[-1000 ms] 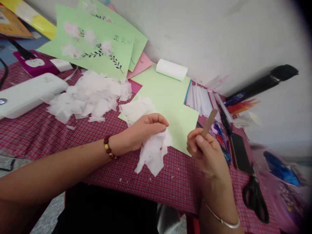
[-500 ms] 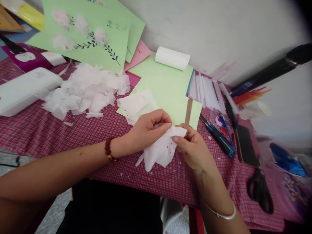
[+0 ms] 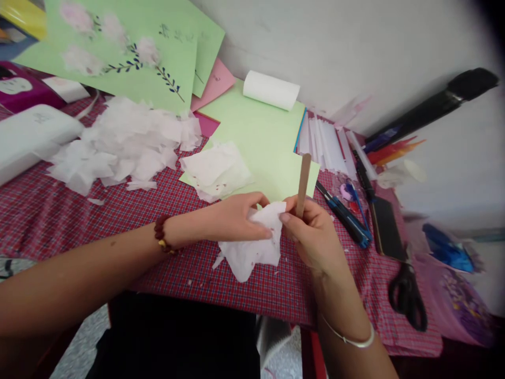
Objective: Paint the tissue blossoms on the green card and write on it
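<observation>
A crumpled piece of white tissue paper (image 3: 252,258) with small reddish specks lies between my hands near the table's front edge. My left hand (image 3: 232,218) grips its left part, thumb on top and fingertips partly hidden behind it. My right hand (image 3: 315,234) pinches the upper right corner between thumb and forefinger. Tucked in that same hand, a flat brown wooden stick (image 3: 303,184) points upward. Just beyond my left hand, another folded tissue sheet (image 3: 216,168) rests on the light green paper (image 3: 268,137).
A heap of torn white tissue pieces (image 3: 130,137) lies at left, below a green card with pink tissue flowers (image 3: 148,51). A white roll (image 3: 271,89) sits at the back. To the right are a utility knife (image 3: 347,218), black-handled scissors (image 3: 408,297) and a pink container (image 3: 453,305).
My left hand has moved from a fingertip pinch at the tissue's top edge to a lower, flatter grip. The tissue looks more spread out. The view has shifted slightly.
</observation>
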`<control>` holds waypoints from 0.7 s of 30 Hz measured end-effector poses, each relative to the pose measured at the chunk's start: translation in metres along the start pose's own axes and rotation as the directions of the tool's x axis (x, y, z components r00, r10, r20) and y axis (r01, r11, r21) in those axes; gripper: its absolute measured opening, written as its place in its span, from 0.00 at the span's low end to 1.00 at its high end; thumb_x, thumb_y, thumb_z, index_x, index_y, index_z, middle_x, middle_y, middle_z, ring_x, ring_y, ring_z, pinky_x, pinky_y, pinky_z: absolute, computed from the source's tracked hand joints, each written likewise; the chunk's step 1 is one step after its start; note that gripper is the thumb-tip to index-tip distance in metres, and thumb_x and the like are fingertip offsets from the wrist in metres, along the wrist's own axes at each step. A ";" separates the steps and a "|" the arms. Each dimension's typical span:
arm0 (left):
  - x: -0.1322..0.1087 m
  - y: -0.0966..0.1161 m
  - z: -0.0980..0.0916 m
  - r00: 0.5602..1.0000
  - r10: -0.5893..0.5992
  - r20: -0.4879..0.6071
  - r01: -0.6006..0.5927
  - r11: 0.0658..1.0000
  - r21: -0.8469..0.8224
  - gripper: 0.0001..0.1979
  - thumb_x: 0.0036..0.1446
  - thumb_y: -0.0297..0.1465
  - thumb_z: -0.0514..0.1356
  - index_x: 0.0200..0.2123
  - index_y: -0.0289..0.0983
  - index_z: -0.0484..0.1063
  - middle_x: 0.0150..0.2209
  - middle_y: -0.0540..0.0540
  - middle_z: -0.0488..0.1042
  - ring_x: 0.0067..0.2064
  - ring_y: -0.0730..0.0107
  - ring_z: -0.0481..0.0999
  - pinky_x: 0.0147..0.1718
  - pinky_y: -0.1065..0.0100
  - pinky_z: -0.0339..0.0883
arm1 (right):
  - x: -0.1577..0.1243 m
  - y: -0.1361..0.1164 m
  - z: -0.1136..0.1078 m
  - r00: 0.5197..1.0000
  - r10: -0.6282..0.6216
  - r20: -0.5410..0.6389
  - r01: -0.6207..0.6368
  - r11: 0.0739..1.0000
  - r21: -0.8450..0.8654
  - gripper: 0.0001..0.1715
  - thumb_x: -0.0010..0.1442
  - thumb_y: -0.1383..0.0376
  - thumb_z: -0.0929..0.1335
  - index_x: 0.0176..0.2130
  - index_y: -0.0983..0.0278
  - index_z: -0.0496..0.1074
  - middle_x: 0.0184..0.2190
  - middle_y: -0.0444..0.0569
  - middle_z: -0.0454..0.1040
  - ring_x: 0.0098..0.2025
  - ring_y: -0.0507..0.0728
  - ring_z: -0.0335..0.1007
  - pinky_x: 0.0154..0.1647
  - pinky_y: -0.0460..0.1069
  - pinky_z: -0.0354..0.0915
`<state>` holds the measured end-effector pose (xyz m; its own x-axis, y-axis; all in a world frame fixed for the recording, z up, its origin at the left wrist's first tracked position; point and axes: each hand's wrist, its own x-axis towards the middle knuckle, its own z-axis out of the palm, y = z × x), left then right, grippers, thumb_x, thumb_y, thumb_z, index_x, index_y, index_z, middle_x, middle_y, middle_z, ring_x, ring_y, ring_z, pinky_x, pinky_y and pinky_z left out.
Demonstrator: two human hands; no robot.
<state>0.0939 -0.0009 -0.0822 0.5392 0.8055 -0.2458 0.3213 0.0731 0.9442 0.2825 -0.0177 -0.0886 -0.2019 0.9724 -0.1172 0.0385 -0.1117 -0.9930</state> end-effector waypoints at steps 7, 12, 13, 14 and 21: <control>-0.001 0.002 -0.004 0.996 0.079 -0.037 -0.083 0.986 -0.143 0.12 0.50 0.37 0.62 0.34 0.33 0.70 0.28 0.50 0.71 0.28 0.76 0.68 0.25 0.74 0.59 | -0.001 0.000 0.001 0.999 -0.022 0.025 0.025 0.992 -0.122 0.04 0.53 0.66 0.70 0.31 0.61 0.69 0.24 0.39 0.61 0.25 0.48 0.55 0.24 0.45 0.52; -0.001 -0.001 -0.001 0.994 0.075 -0.081 -0.090 0.975 -0.203 0.09 0.51 0.35 0.62 0.28 0.33 0.71 0.24 0.52 0.69 0.24 0.79 0.65 0.22 0.75 0.56 | -0.001 -0.002 0.004 0.998 -0.049 0.035 0.055 0.980 -0.190 0.05 0.54 0.66 0.70 0.29 0.61 0.68 0.24 0.40 0.60 0.25 0.48 0.54 0.23 0.44 0.52; -0.001 -0.001 -0.001 0.993 0.075 -0.091 -0.093 0.975 -0.204 0.09 0.51 0.34 0.62 0.28 0.33 0.71 0.23 0.52 0.69 0.24 0.79 0.65 0.22 0.75 0.56 | -0.002 -0.002 0.004 0.998 -0.051 0.039 0.057 0.981 -0.184 0.05 0.54 0.66 0.70 0.30 0.61 0.69 0.24 0.40 0.60 0.24 0.48 0.54 0.23 0.44 0.52; -0.001 -0.001 0.000 0.992 0.079 -0.103 -0.099 0.974 -0.203 0.09 0.52 0.34 0.62 0.28 0.32 0.73 0.23 0.51 0.70 0.24 0.79 0.65 0.22 0.75 0.57 | -0.001 -0.002 0.004 0.998 -0.054 0.037 0.060 0.985 -0.162 0.05 0.54 0.66 0.71 0.31 0.61 0.69 0.25 0.40 0.61 0.24 0.47 0.54 0.22 0.44 0.52; -0.002 0.001 0.002 0.970 0.142 -0.199 -0.170 0.976 -0.136 0.07 0.52 0.29 0.62 0.31 0.33 0.79 0.28 0.48 0.77 0.29 0.76 0.71 0.28 0.75 0.62 | 0.004 -0.007 -0.004 0.972 -0.209 -0.106 0.224 0.962 0.158 0.16 0.64 0.55 0.62 0.30 0.60 0.69 0.28 0.43 0.64 0.25 0.49 0.59 0.25 0.47 0.58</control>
<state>0.0949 -0.0037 -0.0808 0.4137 0.9084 -0.0612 0.1154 0.0143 0.9932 0.2857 -0.0122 -0.0820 -0.1006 0.9904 0.0952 -0.1629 0.0780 -0.9835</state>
